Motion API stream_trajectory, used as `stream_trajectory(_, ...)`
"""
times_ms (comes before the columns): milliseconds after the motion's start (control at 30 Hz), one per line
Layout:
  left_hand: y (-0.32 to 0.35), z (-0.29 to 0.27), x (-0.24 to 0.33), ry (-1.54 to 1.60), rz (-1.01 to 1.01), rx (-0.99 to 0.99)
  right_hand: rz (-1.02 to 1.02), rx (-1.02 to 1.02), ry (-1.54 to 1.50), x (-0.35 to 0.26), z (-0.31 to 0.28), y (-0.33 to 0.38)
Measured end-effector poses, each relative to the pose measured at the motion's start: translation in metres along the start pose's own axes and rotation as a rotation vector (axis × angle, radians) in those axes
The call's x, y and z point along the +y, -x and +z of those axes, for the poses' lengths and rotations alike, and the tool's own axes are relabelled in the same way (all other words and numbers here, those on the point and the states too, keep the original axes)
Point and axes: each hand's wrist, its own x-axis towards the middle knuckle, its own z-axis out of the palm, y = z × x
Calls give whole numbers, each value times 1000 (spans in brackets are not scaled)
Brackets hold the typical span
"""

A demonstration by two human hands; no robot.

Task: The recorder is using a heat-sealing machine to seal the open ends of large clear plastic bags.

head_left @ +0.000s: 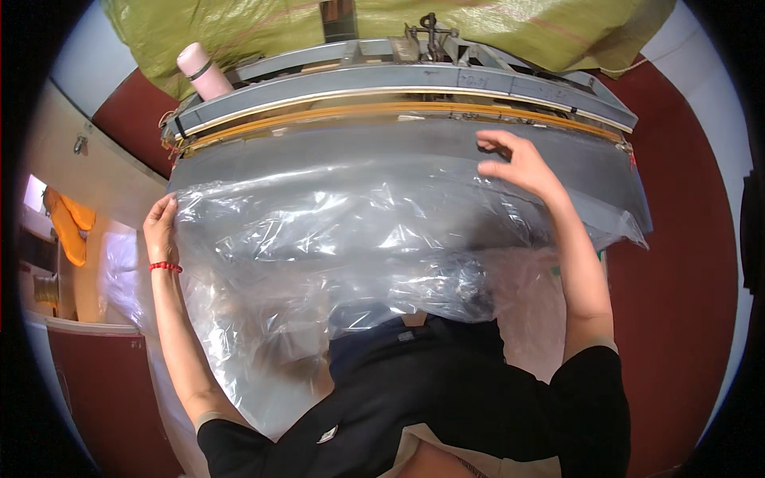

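A large clear plastic sheet (319, 219) lies wrinkled across the grey work surface (398, 142) and hangs over its near edge toward my body. My left hand (162, 226), with a red bead bracelet at the wrist, pinches the sheet's far left corner between thumb and fingers. Over the right part of the sheet is my right hand (516, 166), its fingers bent and apart from the thumb, with nothing between them. Whether its fingertips touch the plastic I cannot tell. The sheet's right end trails past my right forearm to a crumpled corner.
Behind the surface runs a grey metal frame (319, 88) with an orange-brown strip (382, 110) along it. A pink bottle (203, 72) stands at its left end. A metal clamp-like fitting (431, 36) sits at the back. Yellow-green woven sheeting (542, 32) lies behind. Left is an open cabinet (92, 331).
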Motion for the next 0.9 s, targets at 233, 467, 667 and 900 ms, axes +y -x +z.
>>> stream_trajectory(233, -20, 8, -16, 92, 0, 71, -47, 54, 366, 2, -10, 65)
stream_trajectory(467, -33, 21, -22, 78, -8, 77, -234, 276, 547, 32, -10, 72)
stream_trajectory(667, -53, 47, -37, 236, 17, 164, 92, 485, -57, 69, -40, 55)
stream_trajectory(900, -81, 98, -66, 165, 100, 190, 207, 680, -38, 117, -60, 9)
